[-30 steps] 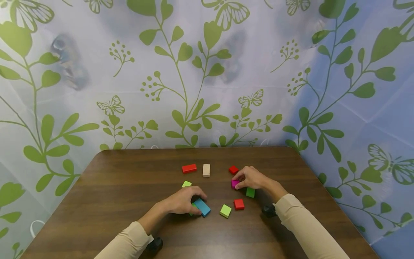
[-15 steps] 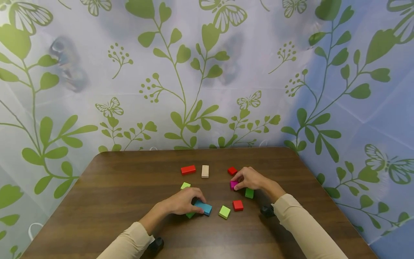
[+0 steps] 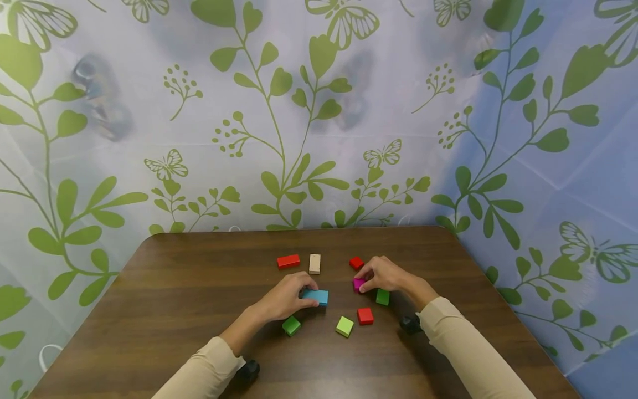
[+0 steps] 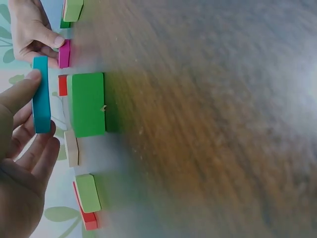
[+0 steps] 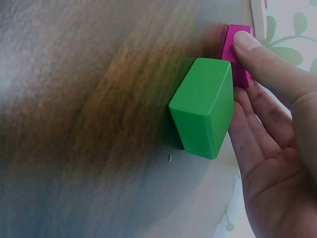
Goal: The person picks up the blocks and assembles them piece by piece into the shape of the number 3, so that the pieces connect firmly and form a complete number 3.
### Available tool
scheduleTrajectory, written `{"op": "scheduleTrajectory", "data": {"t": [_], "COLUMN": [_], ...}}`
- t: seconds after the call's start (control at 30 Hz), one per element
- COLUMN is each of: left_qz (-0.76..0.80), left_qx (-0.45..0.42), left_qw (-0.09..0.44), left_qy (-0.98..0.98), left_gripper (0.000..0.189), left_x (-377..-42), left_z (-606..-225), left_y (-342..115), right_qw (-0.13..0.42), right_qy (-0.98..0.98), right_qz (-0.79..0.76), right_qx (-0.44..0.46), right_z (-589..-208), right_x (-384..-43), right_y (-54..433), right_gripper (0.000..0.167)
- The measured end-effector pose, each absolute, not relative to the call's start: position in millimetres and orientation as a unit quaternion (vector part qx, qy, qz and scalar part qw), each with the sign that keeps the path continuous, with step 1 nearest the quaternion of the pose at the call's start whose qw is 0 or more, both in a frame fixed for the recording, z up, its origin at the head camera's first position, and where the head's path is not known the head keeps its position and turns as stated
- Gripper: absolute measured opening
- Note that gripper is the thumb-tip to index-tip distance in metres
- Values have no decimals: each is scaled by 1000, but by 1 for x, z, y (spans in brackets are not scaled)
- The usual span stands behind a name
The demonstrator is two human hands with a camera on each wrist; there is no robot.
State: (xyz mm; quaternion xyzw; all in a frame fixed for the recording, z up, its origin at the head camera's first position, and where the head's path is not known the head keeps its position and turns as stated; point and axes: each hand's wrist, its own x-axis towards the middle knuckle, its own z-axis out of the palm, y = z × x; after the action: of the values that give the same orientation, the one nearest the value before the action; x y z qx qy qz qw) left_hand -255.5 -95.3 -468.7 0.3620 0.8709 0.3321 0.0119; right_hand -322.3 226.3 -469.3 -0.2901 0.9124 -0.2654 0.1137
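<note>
The blue block (image 3: 315, 296) sits pinched in the left hand (image 3: 285, 299), near the middle of the tabletop (image 3: 189, 288). The head view shows it lying level at the fingertips but not whether it rests on the wood. The left wrist view settles that: there the blue block (image 4: 41, 94) is held between thumb and fingers (image 4: 34, 148), clear of the surface, with a dark green block (image 4: 88, 104) lying flat on the tabletop beneath it. In the head view that dark green block (image 3: 291, 325) lies just in front of the left hand.

Behind the left hand lie a red bar (image 3: 288, 261) and a plain wooden block (image 3: 314, 264), side by side but apart. The left wrist view also shows a light green block (image 4: 88, 192) close against the red bar; the head view does not show it.

Further right, a lime block (image 3: 345, 326) and a red cube (image 3: 365, 316) sit near each other.

The right hand (image 3: 385, 274) pinches a magenta block (image 3: 358, 285), which rests on the tabletop. The right wrist view shows the thumb (image 5: 267, 59) pressed on the magenta block (image 5: 237, 54) and a green block (image 5: 204, 106) just beside the palm, whether touching it I cannot tell. Another red block (image 3: 356, 262) lies just behind the right hand.
</note>
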Motion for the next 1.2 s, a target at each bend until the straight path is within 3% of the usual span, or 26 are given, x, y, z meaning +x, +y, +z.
{"op": "scheduleTrajectory", "data": {"t": [0.4, 1.2], "left_qz": [338, 312], "left_qx": [337, 303], "left_qw": [-38, -15], "left_qy": [878, 900], "left_gripper": [21, 20], "left_x": [-267, -277], "left_z": [-473, -477], "left_y": [-90, -68], "right_qw": [124, 128], "right_qy": [913, 915], "right_qz": [-267, -250], "right_qx": [-284, -289], "right_z": [-465, -465], "right_x": [-322, -325], "right_y": [225, 225], "right_gripper": [27, 29]}}
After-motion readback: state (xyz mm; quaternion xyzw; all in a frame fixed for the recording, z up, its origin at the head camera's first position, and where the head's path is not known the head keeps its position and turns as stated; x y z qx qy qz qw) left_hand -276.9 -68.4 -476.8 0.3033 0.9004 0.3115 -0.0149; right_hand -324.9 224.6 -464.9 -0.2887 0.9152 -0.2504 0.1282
